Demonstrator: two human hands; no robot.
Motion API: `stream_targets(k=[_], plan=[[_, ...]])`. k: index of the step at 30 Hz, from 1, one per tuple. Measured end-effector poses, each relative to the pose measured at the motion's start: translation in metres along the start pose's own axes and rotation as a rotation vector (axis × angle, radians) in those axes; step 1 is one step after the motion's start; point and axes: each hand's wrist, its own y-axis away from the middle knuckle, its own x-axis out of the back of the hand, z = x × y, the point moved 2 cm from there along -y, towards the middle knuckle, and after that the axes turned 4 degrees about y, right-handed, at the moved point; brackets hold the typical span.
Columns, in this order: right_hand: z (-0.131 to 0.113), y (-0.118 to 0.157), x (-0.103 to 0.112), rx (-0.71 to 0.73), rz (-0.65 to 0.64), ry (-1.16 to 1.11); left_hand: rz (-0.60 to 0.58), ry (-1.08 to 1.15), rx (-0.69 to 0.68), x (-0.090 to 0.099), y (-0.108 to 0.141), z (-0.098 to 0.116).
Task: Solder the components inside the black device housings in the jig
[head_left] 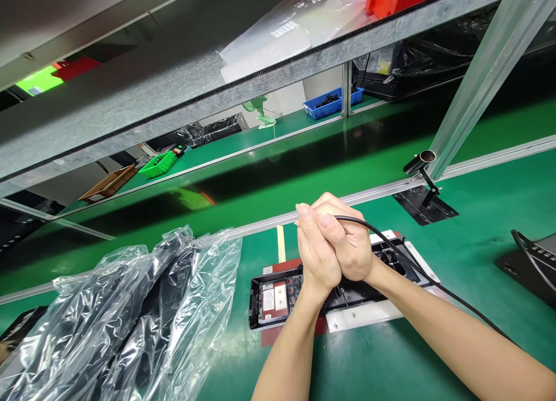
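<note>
My left hand (317,253) and my right hand (353,244) are closed and pressed together above a long black plastic housing (256,299). A black cable (408,259) comes out at the top of my right hand and runs down to the lower right over my forearm. Whatever my left fingers hold is hidden between the hands. The housing lies open on a red and white fixture (365,315), with a white label and dark inner parts showing; its middle is covered by my hands.
Clear plastic bags with black items (143,308) lie at the left. A black holder tube (419,162) stands at the back right, near a metal post (478,76). A black device (532,268) sits at the right edge. A shelf (174,99) crosses above.
</note>
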Motion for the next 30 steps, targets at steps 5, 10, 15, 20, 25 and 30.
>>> stream_targets(k=[5, 10, 15, 20, 25, 30], plan=[[0.0014, 0.0011, 0.0004, -0.009, 0.002, 0.014, -0.03, 0.03, 0.019, -0.0004, -0.0004, 0.0029], [0.0016, 0.0009, 0.0006, -0.004, 0.0, 0.014, -0.049, 0.034, 0.01, -0.0009, 0.0005, 0.0016], [0.0012, 0.0004, 0.0, -0.005, 0.0, 0.011, -0.017, 0.011, 0.031, 0.0, 0.001, 0.0007], [0.0016, 0.0006, -0.0007, -0.005, -0.007, 0.005, -0.046, 0.054, 0.001, -0.0001, -0.0001, 0.0037], [0.003, 0.0008, -0.0013, -0.004, 0.008, 0.01, -0.034, 0.031, -0.021, 0.0001, -0.0013, 0.0062], [0.0032, 0.0007, -0.001, -0.004, 0.009, 0.016, -0.087, 0.053, -0.04, -0.001, -0.0023, 0.0084]])
